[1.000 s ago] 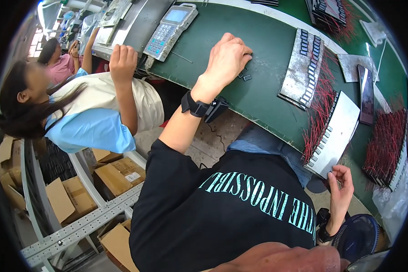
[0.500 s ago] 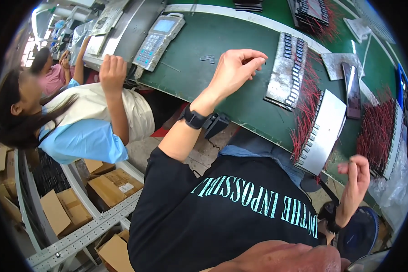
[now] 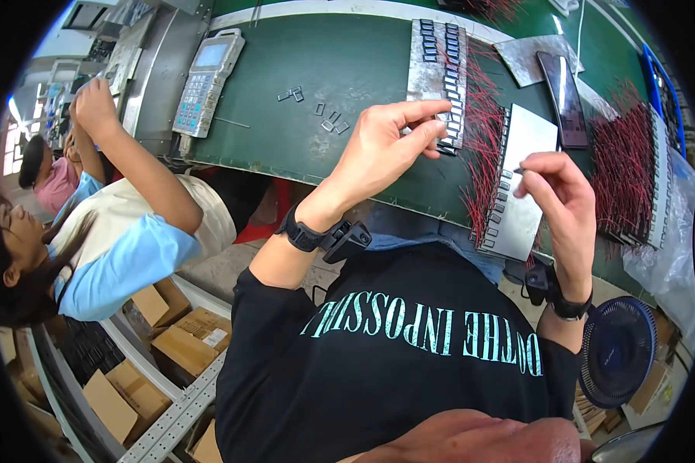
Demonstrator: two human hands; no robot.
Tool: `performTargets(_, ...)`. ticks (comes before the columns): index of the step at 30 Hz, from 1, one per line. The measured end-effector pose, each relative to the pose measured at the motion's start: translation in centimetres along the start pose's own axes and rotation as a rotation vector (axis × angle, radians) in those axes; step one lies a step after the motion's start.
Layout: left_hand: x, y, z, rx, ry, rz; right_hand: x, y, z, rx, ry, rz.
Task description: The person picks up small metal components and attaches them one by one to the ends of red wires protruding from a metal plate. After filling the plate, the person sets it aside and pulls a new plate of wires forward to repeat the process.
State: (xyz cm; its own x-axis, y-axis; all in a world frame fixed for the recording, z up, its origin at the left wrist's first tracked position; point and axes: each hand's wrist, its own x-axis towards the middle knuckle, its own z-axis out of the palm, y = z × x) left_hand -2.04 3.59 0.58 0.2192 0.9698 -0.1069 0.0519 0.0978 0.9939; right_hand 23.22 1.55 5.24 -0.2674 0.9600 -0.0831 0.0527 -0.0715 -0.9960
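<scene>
My left hand (image 3: 394, 147) is closed in a pinch at the lower part of a metal plate (image 3: 420, 85) that bears rows of small dark rectangular parts. Whatever sits between those fingertips is too small to name. Over a second, pale metal plate (image 3: 529, 139), my right hand (image 3: 561, 204) pinches a small dark piece (image 3: 519, 171) between thumb and forefinger. Small parts line this plate's left edge, and thin red wires (image 3: 486, 147) fan out between the two plates. Several loose small rectangular frames (image 3: 332, 122) lie left of my left hand on the green table (image 3: 286, 143).
A keypad device with a screen (image 3: 201, 85) stands at the far left of the table. A smartphone (image 3: 561, 100) rests partly on another metal plate (image 3: 517, 60). More red-wired plates (image 3: 633, 170) and a plastic bag (image 3: 664, 231) are right. A co-worker (image 3: 131, 224) sits left.
My right hand has risen from near the table's front edge to over the pale plate. My left hand has come to the dark-part plate, and loose frames now show beside it. The view has shifted.
</scene>
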Motion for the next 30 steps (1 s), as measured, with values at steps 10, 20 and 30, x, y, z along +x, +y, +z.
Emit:
performTargets(10,0.4,-0.1,2.7,-0.097,-0.120,-0.002,4.0,2.0,1.4,-0.198,-0.123,0.059)
performTargets(20,0.9,0.4,2.1,-0.204,-0.191,-0.038,5.2,2.6,0.8,0.156,-0.203,0.204)
performTargets(30,0.5,0.6,1.7,-0.177,-0.196,-0.033,3.5,1.4,2.1,-0.199,-0.155,0.115)
